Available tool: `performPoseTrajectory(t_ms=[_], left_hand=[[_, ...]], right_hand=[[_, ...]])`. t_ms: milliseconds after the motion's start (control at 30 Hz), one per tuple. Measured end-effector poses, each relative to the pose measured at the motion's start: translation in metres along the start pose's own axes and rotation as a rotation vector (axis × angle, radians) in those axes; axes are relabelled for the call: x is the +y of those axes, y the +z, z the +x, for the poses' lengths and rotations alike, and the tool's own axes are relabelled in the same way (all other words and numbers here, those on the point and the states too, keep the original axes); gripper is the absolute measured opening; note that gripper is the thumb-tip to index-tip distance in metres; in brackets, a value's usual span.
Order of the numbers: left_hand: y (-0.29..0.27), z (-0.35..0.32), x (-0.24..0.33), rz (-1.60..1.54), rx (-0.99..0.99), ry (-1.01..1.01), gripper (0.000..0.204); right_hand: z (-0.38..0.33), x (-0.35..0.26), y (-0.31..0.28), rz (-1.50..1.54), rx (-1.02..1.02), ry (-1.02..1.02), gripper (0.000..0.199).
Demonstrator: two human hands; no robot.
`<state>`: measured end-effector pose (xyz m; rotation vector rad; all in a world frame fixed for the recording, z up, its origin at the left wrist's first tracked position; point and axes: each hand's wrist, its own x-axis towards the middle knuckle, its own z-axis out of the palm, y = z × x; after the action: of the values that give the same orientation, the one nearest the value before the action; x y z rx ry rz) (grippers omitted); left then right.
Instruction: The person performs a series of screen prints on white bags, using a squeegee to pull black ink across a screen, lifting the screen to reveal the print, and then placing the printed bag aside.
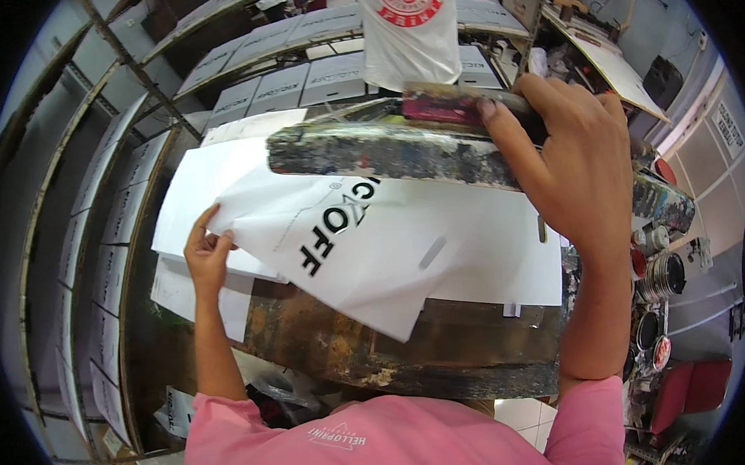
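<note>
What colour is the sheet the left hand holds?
White with black print, in the head view: sheet, left hand.

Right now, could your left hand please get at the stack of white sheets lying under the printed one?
Probably yes: the left hand pinches the printed sheet's left edge, and the stack of white sheets lies just beside it, uncovered. The right hand grips the screen frame higher up, out of the way.

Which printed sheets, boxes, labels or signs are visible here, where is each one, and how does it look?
White sheet, centre, pinched by the left hand: flat, white, bold black lettering.
White boxes, shelf rows at upper left: rectangular, small dark labels.
White cloth, hanging at top centre: round red print.
Wall sign, far right: pale panel, dark lettering.
Screen frame, under the right hand: long, ink-stained.
</note>
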<state>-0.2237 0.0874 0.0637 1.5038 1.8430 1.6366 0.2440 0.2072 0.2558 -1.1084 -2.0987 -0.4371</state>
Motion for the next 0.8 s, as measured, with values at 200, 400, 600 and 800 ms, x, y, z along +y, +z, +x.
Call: performPoseTrajectory(t_ms=[200,400,600,800], left_hand=[[-0.088,0.073,-0.050,0.167,-0.031,-0.198,0.066],[-0.118,0.142,-0.118,1.291,0.298,0.035,0.068],[0.070,-0.041,0.092,-0.089,-0.709,0.063,0.066],[0.125,-0.200,0.084,-1.409,-0.440,-0.799,0.093]], right_hand=[[-0.010,-0.013,-0.001,-0.005,0.000,0.035,0.043],[-0.013,-0.013,0.002,0.031,0.027,0.013,0.044],[-0.058,-0.024,0.006,0.004,-0.030,0.058,0.064],[-0.149,-0.004,0.034,0.258,-0.804,-0.055,0.042]])
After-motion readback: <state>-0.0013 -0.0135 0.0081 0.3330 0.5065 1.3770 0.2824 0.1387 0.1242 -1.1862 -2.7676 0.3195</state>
